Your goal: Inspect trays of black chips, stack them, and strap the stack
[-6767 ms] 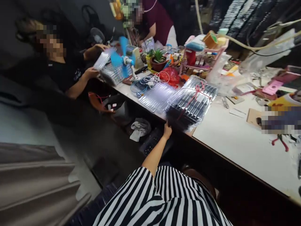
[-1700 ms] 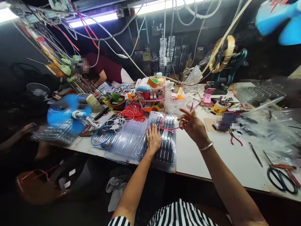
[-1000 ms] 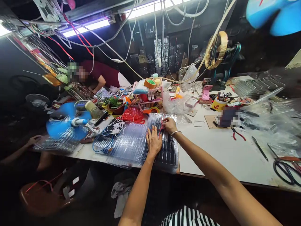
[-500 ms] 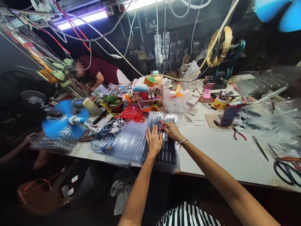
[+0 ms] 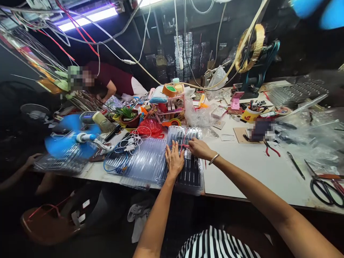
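Observation:
In front of me lies a stack of clear plastic trays (image 5: 192, 175) with rows of dark small parts inside. Red string (image 5: 185, 138) runs lengthwise and across the top of the stack and crosses near its middle. My left hand (image 5: 174, 159) lies flat on the stack, fingers extended beside the crossing. My right hand (image 5: 200, 148), with a bangle at the wrist, is closed on the red string at the stack's right side; a loose red end hangs below it. Clear trays (image 5: 147, 157) lie just left of the stack.
Pliers (image 5: 271, 149), a tweezer-like tool (image 5: 295, 165) and scissors (image 5: 322, 188) lie to the right. A running blue fan (image 5: 72, 138) and white cables (image 5: 131, 143) stand left. A person in a dark red shirt (image 5: 113, 79) bends over the far side; another person's hand (image 5: 33, 157) is at far left.
My right hand has moved a little right, drawing the red string across the stack. My left hand stays flat on the trays. The view has shifted slightly.

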Available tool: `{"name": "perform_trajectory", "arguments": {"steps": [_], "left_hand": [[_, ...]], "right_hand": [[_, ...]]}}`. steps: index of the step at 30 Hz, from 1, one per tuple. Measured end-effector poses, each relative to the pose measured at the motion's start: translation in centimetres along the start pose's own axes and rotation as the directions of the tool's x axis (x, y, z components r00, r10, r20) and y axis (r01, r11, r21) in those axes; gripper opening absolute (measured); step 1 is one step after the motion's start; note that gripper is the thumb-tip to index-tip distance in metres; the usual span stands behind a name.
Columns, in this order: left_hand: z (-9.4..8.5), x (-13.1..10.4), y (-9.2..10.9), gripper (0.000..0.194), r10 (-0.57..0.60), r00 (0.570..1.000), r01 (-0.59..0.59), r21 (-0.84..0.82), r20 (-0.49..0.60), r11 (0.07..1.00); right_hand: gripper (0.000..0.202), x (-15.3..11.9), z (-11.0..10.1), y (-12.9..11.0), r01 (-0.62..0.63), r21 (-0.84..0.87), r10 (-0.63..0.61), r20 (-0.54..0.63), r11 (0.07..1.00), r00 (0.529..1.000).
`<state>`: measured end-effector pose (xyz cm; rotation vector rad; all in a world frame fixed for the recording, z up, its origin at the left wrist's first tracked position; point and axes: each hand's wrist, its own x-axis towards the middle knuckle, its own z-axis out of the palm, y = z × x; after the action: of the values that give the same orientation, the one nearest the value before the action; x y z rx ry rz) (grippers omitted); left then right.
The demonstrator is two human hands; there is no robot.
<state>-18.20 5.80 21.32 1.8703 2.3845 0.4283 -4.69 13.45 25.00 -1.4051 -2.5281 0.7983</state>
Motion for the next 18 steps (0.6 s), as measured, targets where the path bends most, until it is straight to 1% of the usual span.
{"name": "perform_trajectory", "arguments": {"steps": [3, 5, 8, 10, 11, 13, 15, 16, 18], "left_hand": [[0.0, 0.0, 0.1, 0.056, -0.002, 1.000, 0.002, 0.001, -0.006, 1.000], [0.0, 0.0, 0.1, 0.055, 0.000, 1.000, 0.000, 0.002, -0.014, 1.000], [0.1, -0.1, 0.1, 0.054, 0.010, 1.000, -0.010, 0.003, -0.021, 1.000], [0.2, -0.1, 0.1, 0.054, 0.014, 1.000, -0.014, 0.004, -0.021, 1.000], [0.3, 0.0, 0.0, 0.054, 0.012, 1.000, -0.012, 0.003, -0.022, 1.000], [0.4, 0.0, 0.0, 0.055, 0.005, 1.000, -0.005, 0.000, -0.025, 1.000], [0.5, 0.1, -0.1, 0.057, 0.003, 1.000, -0.004, -0.007, -0.025, 1.000], [0.5, 0.1, -0.1, 0.057, 0.005, 1.000, -0.006, -0.013, -0.023, 1.000], [0.5, 0.1, -0.1, 0.057, 0.011, 1.000, -0.011, -0.029, -0.021, 1.000]], "right_hand": [[0.026, -0.4, 0.4, 0.2, -0.008, 0.124, -0.001, 0.072, 0.992, 0.997], [0.030, -0.8, 0.4, 0.1, 0.019, 0.223, -0.045, 0.108, 0.975, 0.993], [0.031, -1.4, 0.0, -0.1, 0.085, 0.348, -0.134, 0.118, 0.934, 0.984], [0.032, -1.4, -0.6, 0.0, 0.102, 0.381, -0.154, 0.109, 0.919, 0.982], [0.033, -1.2, -0.9, 0.2, 0.094, 0.378, -0.142, 0.101, 0.921, 0.985], [0.033, -0.5, -1.4, 0.9, 0.051, 0.341, -0.074, 0.056, 0.939, 0.996], [0.031, 0.4, -1.9, 1.8, -0.017, 0.282, 0.030, -0.043, 0.959, 0.999], [0.029, 0.8, -2.0, 2.2, -0.052, 0.251, 0.079, -0.099, 0.967, 0.992], [0.025, 1.2, -2.0, 2.8, -0.097, 0.194, 0.130, -0.168, 0.976, 0.977]]}}
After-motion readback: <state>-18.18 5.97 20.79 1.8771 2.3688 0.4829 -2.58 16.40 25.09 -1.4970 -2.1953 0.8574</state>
